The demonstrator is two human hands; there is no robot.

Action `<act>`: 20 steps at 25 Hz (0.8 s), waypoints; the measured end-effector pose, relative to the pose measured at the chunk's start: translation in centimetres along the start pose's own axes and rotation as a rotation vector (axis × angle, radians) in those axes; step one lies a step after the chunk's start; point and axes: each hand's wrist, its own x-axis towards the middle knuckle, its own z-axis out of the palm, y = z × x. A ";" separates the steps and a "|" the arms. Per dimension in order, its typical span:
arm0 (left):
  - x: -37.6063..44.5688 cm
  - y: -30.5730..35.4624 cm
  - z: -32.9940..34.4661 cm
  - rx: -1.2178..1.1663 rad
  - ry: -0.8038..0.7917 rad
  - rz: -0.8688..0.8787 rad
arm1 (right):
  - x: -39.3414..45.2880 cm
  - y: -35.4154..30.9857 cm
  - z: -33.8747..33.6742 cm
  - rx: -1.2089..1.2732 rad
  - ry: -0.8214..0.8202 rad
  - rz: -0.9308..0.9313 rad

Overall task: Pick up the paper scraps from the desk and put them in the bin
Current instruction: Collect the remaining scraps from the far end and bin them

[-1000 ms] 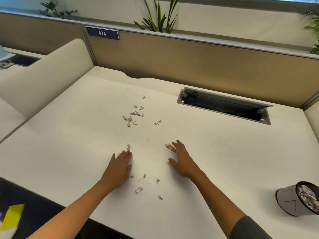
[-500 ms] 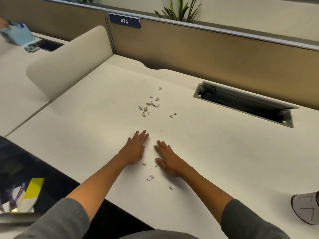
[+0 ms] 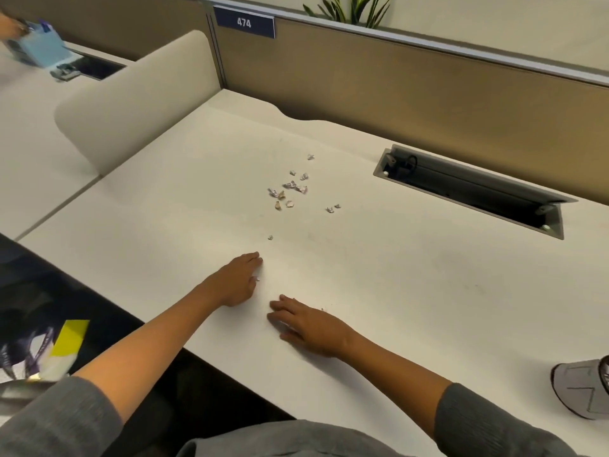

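We find both hands low on the white table [image 3: 412,291], in the lower centre of the frame. The left hand [image 3: 239,280] rests palm down with its fingers drawn together and curled; a small scrap [image 3: 258,278] shows at its thumb side, though we cannot tell whether it is pinched. The right hand [image 3: 311,326] lies flat just right of and below it, fingers extended and spread, holding nothing we can see. The two hands are close but apart. A cluster of scraps [image 3: 291,189] lies at centre frame, well above the hands, with one stray scrap [image 3: 270,237] between cluster and left hand. The bin [image 3: 581,389] lies on its side at the right edge, partly cut off.
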 end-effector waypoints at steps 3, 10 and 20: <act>-1.8 -0.6 0.2 -0.068 -0.060 -0.017 | -1.6 0.2 0.5 -0.053 0.043 0.019; -4.3 -1.5 2.7 0.009 0.042 -0.038 | -3.6 0.9 1.1 -0.065 0.138 0.079; -3.8 0.6 4.1 -0.126 0.285 -0.101 | -3.9 1.2 -0.4 0.154 0.337 0.375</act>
